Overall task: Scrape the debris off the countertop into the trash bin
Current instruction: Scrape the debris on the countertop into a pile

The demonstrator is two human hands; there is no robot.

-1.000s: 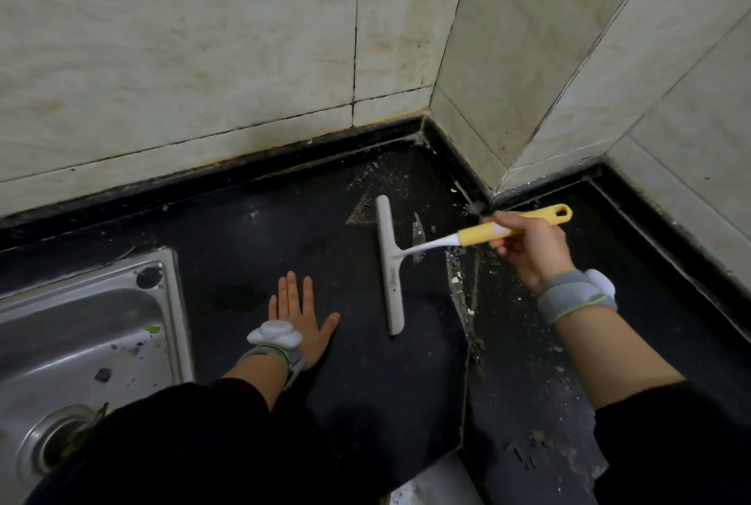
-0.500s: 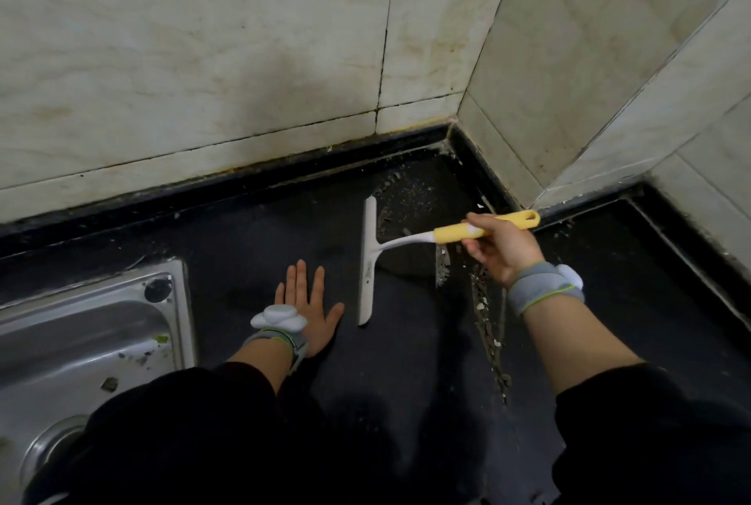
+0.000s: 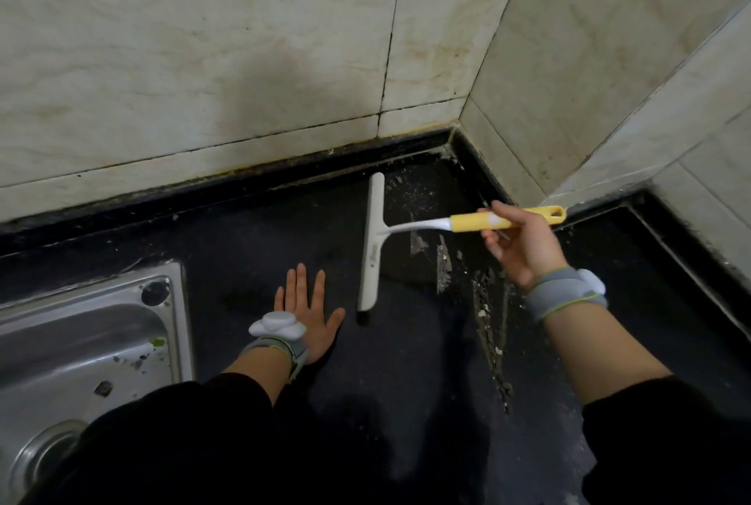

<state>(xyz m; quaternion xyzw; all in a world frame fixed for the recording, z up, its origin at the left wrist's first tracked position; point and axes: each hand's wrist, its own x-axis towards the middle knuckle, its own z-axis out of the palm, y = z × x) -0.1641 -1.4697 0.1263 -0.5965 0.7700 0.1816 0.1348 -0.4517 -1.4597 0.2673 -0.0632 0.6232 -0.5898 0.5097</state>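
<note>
Since your left hand [image 3: 305, 311] lies flat and spread to brace you, your right hand [image 3: 522, 242] grips the squeegee [image 3: 373, 244] behind the debris [image 3: 489, 325] near the worktop's [image 3: 406, 362] back corner, ready to drag it.

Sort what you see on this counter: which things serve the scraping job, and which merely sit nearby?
In the job: squeegee, held by the right hand; debris; countertop.

Nearby only: sink; tiled wall. The left hand rests flat on the counter. No trash bin is in view.
</note>
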